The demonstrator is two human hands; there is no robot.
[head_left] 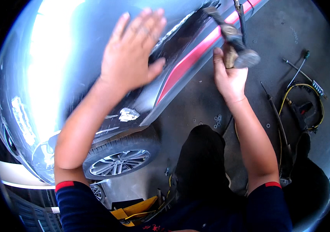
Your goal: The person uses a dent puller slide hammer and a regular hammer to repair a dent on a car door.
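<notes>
My right hand (232,83) is closed round the wooden handle of a body hammer (233,35), whose metal head is slightly blurred and has a round face turned toward me. The hammer is raised beside the lower edge of a car's side panel (83,46). Over that panel my left hand (132,52) is spread, thumb out and holding nothing; whether its palm touches the metal I cannot tell. Near the left hand the dark paint is scraped, with a pale patch (129,114) above the wheel. A red-and-grey sill strip (188,63) runs between my hands.
Below the panel is the car's wheel (120,162). On the grey floor at right lie a yellow cable (321,112), a rod-shaped tool (275,104) and several washers (218,120). A yellow machine (138,208) stands at lower left, close to my dark-trousered knee (201,154).
</notes>
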